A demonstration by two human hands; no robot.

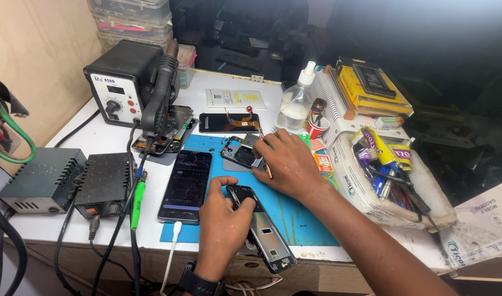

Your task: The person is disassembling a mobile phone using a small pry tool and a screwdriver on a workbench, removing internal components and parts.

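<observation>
Phone frame (264, 233) already stripped, back off, lying on blue mat (295, 214); left hand (223, 219) clamps its top end; right hand (286, 161) pinches a thin tool (268, 171) nr 2nd opened phone (239, 153); reassembly not started.

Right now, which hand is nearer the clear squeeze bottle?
Right. The right hand lies just below the clear squeeze bottle; the left hand, holding the phone frame, is farther toward the desk's front edge.
</observation>
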